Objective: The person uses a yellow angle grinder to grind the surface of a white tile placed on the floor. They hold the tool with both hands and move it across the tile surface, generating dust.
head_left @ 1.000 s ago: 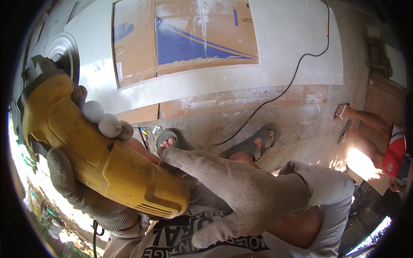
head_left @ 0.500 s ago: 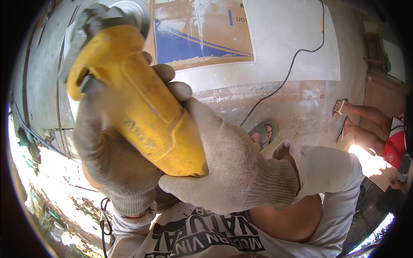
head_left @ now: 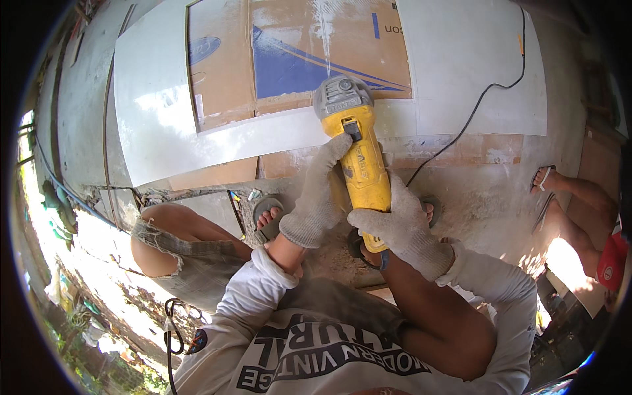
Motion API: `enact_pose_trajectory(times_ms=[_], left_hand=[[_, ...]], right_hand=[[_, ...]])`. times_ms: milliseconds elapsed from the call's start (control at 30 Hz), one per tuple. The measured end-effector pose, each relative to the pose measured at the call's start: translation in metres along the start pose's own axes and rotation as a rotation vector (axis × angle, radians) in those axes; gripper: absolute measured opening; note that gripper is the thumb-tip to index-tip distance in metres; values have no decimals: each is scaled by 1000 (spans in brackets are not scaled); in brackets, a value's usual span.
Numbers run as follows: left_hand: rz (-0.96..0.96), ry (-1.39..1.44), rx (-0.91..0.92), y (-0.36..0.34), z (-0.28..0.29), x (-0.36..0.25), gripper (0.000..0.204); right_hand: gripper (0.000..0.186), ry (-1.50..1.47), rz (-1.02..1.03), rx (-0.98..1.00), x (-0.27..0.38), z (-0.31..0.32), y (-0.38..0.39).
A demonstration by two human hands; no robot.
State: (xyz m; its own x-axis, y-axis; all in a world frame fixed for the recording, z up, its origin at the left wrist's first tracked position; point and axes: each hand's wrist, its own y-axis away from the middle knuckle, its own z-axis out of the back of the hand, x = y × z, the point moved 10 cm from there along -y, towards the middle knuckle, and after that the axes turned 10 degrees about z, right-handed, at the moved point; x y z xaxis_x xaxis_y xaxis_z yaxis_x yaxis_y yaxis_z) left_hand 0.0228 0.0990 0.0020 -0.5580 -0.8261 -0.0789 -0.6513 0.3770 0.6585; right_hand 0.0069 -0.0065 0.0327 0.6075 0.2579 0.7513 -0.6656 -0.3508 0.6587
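A yellow angle grinder (head_left: pixel 366 172) with a grey head points away from me, its head over the near edge of the cardboard (head_left: pixel 224 92) framed by a white sheet (head_left: pixel 155 141). Its disc is hidden beneath the head. My left hand (head_left: pixel 317 197), in a dusty knit glove, grips the left side of the body, with the thumb by the black switch. Wrapped round the rear of the body is my right hand (head_left: pixel 409 224), also gloved. The fingers under the tool are partly hidden.
A black cord (head_left: pixel 462 128) runs across the sheet's right part. My sandalled left foot (head_left: pixel 268 218) stands near the sheet's edge. At far right another person's legs (head_left: pixel 579 197) and red garment (head_left: pixel 612 260) show. Rubble and bright ground (head_left: pixel 99 283) lie at left.
The grinder has moved down and away from close in front of me, over the sheet. Its disc, partly seen before, is now out of sight. Both hands keep hold of it.
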Motion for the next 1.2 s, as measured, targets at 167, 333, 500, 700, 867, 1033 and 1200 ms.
enact_pose_trajectory(times_ms=[167,333,500,700,867,1033,1200], left_hand=[[-2,3,54,-17,-16,24,45],[-4,-463,11,-13,-28,41,43],[-11,-437,63,-16,-34,53,43],[-22,-288,3,-14,-11,42,46],[-64,-258,26,-12,-8,36,45],[-83,-254,35,-8,-12,32,43],[-116,-252,57,0,-15,24,41]], right_hand=[[70,20,126,-64,-2,30,15],[68,-122,18,-6,-28,44,36],[62,-27,-15,44,-32,53,43],[63,92,-56,13,-27,47,32],[66,15,-29,23,-20,35,30],[67,62,-27,11,-17,30,31],[63,65,-11,-3,-8,27,33]])
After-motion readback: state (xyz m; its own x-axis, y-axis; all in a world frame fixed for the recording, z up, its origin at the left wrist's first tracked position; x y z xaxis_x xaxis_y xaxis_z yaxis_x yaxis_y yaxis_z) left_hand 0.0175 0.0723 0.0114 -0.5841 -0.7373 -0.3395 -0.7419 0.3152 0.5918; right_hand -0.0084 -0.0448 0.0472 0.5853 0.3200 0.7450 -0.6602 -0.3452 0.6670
